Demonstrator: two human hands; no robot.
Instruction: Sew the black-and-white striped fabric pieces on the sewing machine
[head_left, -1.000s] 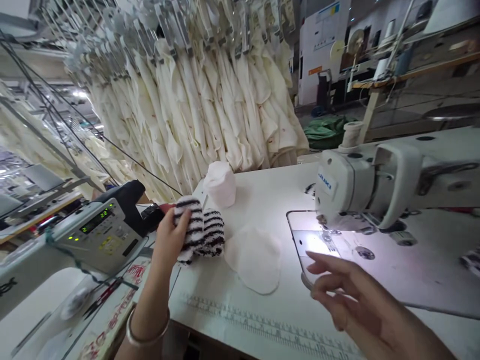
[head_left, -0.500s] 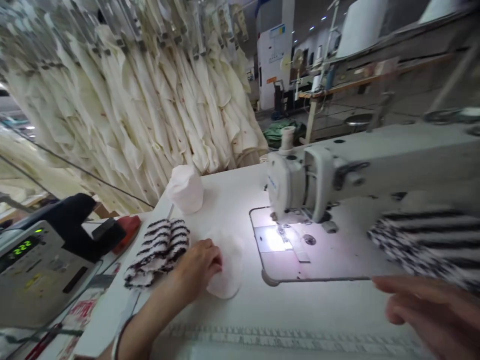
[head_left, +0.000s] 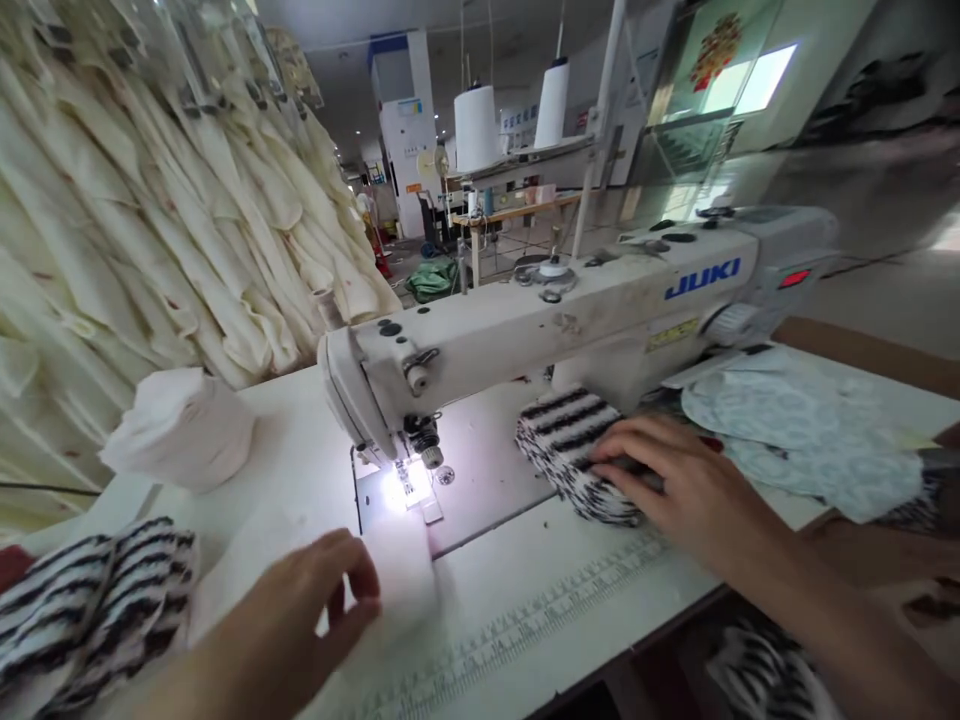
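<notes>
A garment factory floor is seen, with rows of cream garments [head_left: 150, 220] hung from overhead clips along the left side and white thread cones [head_left: 476, 130] mounted on a rack above the machine. A white sewing table [head_left: 300, 420] is fitted with a Juki sewing machine [head_left: 525, 320], and the area around its presser foot [head_left: 411, 490] is brightly lit. A folded black-and-white striped fuzzy fabric piece [head_left: 562, 450] lies on the machine bed to the right of the presser foot. It is pressed down by the person's right hand [head_left: 697, 490], whose fingers are spread flat across it and are not clenched. The person's left hand [head_left: 292, 610] is held loosely curled at the edge of a white rounded fabric pad [head_left: 397, 570], which lies on the table just in front of the presser foot. Whether the pad is being gripped or only touched cannot be told. A pair of striped fabric pieces [head_left: 97, 610] lies at the table's left front corner, and a white fabric bundle [head_left: 180, 430] stands behind them. A measuring scale [head_left: 525, 625] runs along the table's front edge. Pale patterned fabric pieces [head_left: 802, 440] are heaped at the right, and more striped fabric [head_left: 757, 670] is seen below the table.
</notes>
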